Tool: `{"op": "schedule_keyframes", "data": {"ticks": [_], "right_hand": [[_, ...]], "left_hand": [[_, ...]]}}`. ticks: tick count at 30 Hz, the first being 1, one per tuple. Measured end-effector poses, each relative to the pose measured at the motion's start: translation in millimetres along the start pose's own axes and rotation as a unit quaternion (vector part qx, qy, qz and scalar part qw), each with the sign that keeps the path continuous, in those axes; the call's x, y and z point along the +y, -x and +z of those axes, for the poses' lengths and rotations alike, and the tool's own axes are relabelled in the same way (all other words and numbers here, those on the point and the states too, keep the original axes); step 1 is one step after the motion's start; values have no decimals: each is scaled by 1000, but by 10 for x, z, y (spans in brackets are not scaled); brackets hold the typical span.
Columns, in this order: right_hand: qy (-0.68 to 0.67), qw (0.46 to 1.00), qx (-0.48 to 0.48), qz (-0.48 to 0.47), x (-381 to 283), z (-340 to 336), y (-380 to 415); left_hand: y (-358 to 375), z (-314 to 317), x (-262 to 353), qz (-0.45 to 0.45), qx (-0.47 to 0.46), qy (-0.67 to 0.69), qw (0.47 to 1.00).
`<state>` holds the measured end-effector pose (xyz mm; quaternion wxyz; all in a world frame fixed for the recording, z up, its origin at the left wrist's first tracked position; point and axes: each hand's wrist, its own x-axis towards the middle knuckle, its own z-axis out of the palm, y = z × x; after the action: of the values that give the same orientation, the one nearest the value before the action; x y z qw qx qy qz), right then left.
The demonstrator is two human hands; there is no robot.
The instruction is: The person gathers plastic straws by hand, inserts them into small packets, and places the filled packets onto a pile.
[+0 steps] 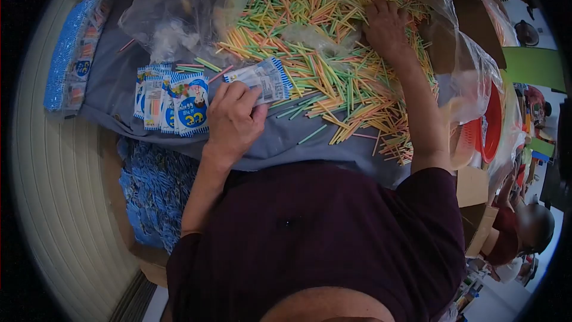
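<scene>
My left hand (235, 120) rests at the middle left of the cloth-covered surface, thumb and fingers closed on a small clear packet (266, 81) with blue striped ends. Just left of it, several printed blue and white packets (189, 105) lie overlapping in a row. My right hand (387, 28) lies palm down, fingers spread, on the large pile of thin coloured sticks (333, 89), at its upper right. The sticks are yellow, green, orange and pink. Nothing can be seen held in my right hand.
Clear plastic sheeting (173, 15) lies at the upper left. A long bag of packets (74, 53) is at the far left. Below the cloth's edge stands a box of blue packets (152, 194). A red basket (492, 122) is at right; other people sit beyond it.
</scene>
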<state>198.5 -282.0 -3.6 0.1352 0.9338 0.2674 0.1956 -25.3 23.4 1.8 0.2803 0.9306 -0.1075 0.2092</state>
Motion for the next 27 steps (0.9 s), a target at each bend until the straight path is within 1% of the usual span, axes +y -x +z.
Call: {"op": "schedule_keyframes", "data": {"ticks": [4, 6, 7, 9, 10, 12, 13, 15, 16, 18, 19, 21, 25, 27], "right_hand": [[12, 999, -33, 11, -2, -136, -27], [7, 996, -62, 62, 2, -239, -9], [7, 996, -62, 61, 17, -252, -6], [-33, 994, -47, 95, 52, -284, 20], [-32, 994, -48, 95, 71, -320, 27], [-95, 979, -99, 149, 112, -401, 47], [-95, 979, -101, 150, 157, -361, 79], [-190, 965, -51, 174, 278, -191, 133], [-192, 965, -52, 174, 299, -105, 147], [-182, 972, 24, 150, 283, -11, 152], [-185, 971, 24, 149, 274, -18, 149], [-148, 979, -18, 140, 262, -82, 128], [-188, 971, -51, 140, 312, -133, 120], [-148, 979, -95, 102, 370, -177, 144]], "left_hand": [[-34, -44, -28, -20, -23, 12, 999], [-26, -12, -97, -11, -16, 24, 1000], [-26, -15, -98, -12, -15, 24, 1000], [-27, -13, -78, -11, -14, 10, 1000], [-17, 4, -84, -12, -15, 11, 1000], [9, 50, -93, -19, 3, -4, 1000], [17, 52, -87, -19, 2, -3, 1000], [30, 45, -73, -15, 15, -2, 1000], [46, 53, -69, -16, 14, -3, 1000], [81, 79, -56, -6, -3, -15, 1000], [77, 75, -41, -6, -4, -17, 1000], [59, 51, -9, 9, -19, -29, 999], [9, -14, -10, 10, -33, -17, 999], [-19, -27, -99, -17, -43, 26, 999]]}}
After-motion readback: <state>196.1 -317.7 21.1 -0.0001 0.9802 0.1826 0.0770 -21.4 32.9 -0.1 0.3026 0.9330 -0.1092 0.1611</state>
